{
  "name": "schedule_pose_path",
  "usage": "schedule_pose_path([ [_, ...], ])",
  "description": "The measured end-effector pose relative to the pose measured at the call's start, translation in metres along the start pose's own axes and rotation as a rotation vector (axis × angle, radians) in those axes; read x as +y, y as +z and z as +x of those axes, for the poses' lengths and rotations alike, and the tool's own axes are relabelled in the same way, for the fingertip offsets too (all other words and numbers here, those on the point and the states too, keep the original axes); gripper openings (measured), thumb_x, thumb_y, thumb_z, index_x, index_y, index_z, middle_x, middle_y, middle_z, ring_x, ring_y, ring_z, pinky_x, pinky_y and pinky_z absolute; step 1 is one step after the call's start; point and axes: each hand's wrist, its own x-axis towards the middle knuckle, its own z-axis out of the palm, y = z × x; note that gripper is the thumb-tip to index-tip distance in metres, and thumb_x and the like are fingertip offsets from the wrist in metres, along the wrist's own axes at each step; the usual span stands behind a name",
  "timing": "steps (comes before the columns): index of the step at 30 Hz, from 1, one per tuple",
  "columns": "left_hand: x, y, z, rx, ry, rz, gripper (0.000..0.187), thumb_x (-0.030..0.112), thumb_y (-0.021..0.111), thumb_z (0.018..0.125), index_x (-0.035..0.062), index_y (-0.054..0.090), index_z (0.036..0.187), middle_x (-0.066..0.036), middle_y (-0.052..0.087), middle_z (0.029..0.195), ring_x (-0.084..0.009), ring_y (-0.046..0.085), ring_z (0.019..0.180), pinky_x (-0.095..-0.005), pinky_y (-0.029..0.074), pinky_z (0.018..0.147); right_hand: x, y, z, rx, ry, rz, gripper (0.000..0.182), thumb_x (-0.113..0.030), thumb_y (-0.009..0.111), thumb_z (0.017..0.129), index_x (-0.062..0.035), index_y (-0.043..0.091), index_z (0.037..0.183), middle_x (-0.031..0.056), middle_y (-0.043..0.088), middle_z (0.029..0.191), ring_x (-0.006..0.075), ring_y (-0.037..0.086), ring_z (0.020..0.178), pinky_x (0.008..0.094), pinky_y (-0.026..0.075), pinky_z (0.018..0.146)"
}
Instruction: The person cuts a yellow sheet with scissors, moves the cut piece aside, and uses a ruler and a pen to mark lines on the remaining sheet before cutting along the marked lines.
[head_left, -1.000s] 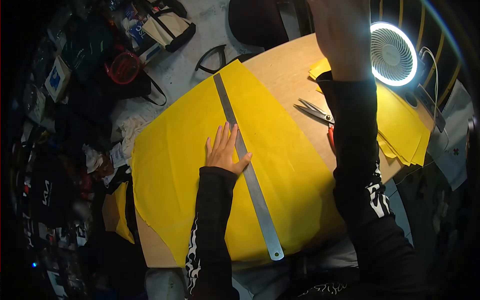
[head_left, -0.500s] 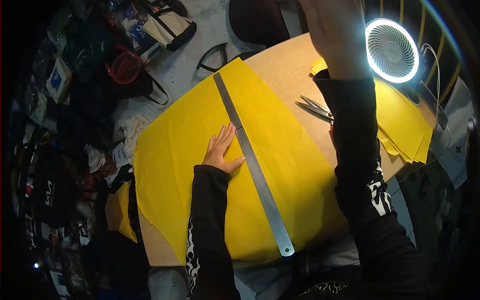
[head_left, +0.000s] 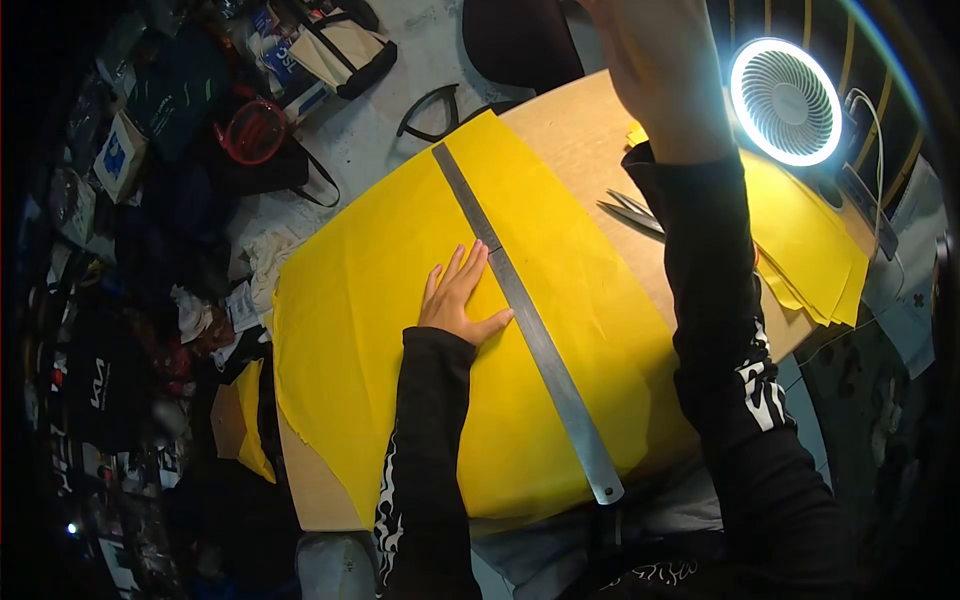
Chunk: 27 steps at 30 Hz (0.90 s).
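A large yellow sheet (head_left: 360, 300) covers much of the wooden table (head_left: 570, 125). Across it, slanting down to the right, lies a long metal ruler (head_left: 545, 355). My left hand (head_left: 457, 298) rests with spread fingers on the sheet, its fingertips and thumb at the ruler's left edge. My right hand (head_left: 665, 75) is raised at the top, beyond the sheet, and its fingers are cut off by the frame. Under my right forearm, a pair of scissors (head_left: 632, 214) is partly hidden, with its blades showing on the bare wood.
A lit round fan (head_left: 787, 102) stands at the upper right. Below it are stacked yellow pieces (head_left: 810, 250). A dark chair (head_left: 520, 45) is beyond the table. Bags (head_left: 340, 50) and a red round item (head_left: 253, 132) lie on the floor at the left.
The ruler has shifted right, its lower end most, and lies at a steeper slant. My left hand has moved slightly right with it. My right hand remains raised, slightly further left.
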Motion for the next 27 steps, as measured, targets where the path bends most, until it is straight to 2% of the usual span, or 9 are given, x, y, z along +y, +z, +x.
schedule_pose_path([
  [6,0.007,-0.001,0.000,0.001,-0.018,0.023,0.089,0.044,0.066,0.071,0.0137,0.035,0.149,-0.009,0.032,0.155,-0.0255,0.022,0.147,-0.0473,0.013,0.118,-0.002,0.005,-0.001,-0.007,0.023,-0.002,0.025,-0.024,0.044,0.100,-0.0056,0.059,0.107,0.0137,0.061,0.119,0.0250,0.057,0.119,0.0410,0.044,0.095],
  [12,0.015,0.002,0.003,0.033,-0.023,0.087,0.099,0.063,0.068,0.071,0.0088,0.036,0.148,-0.011,0.034,0.154,-0.0260,0.024,0.146,-0.0490,0.013,0.117,-0.002,0.008,-0.003,-0.008,0.047,-0.007,0.025,-0.025,0.044,0.100,-0.0057,0.058,0.108,0.0137,0.061,0.120,0.0249,0.057,0.118,0.0408,0.044,0.095],
  [15,0.013,0.003,0.005,0.021,-0.013,0.072,0.104,0.069,0.067,0.070,0.0072,0.035,0.148,-0.012,0.034,0.154,-0.0258,0.023,0.146,-0.0502,0.013,0.116,-0.002,0.009,-0.003,-0.011,0.056,-0.009,0.025,-0.025,0.044,0.099,-0.0057,0.057,0.109,0.0138,0.061,0.120,0.0248,0.057,0.118,0.0407,0.044,0.095],
  [27,0.014,0.002,0.006,0.015,-0.019,0.085,0.100,0.066,0.065,0.074,0.0078,0.033,0.149,-0.011,0.033,0.155,-0.0247,0.022,0.146,-0.0499,0.012,0.116,-0.005,0.011,-0.003,-0.011,0.082,-0.008,0.026,-0.026,0.045,0.099,-0.0057,0.056,0.111,0.0139,0.060,0.121,0.0246,0.057,0.118,0.0404,0.044,0.095],
])
